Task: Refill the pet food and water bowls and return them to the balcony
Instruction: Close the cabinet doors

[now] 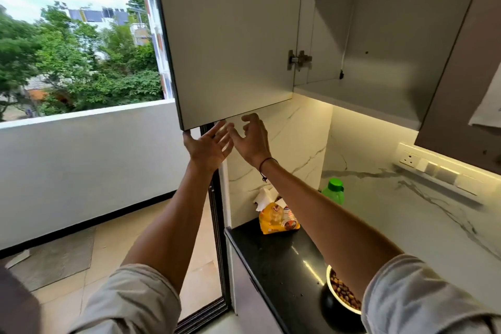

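Both my hands are raised to the bottom edge of an open white cabinet door (230, 35). My left hand (207, 145) has spread fingers, with the thumb touching the door's lower corner. My right hand (250, 137) is beside it, fingers curled and apart, holding nothing. A yellow pet food bag (279, 219) stands open on the black counter (276, 260) against the wall. A steel bowl (343, 293) filled with brown kibble sits at the counter's near part, half hidden by my right arm. A green-capped water bottle (334, 192) stands behind the arm.
The open upper cabinet (379, 62) shows bare shelves. A socket strip (439, 171) runs along the marble backsplash at right. The balcony (67, 252), with a grey mat and a low white wall, lies left past the sliding door frame (219, 238).
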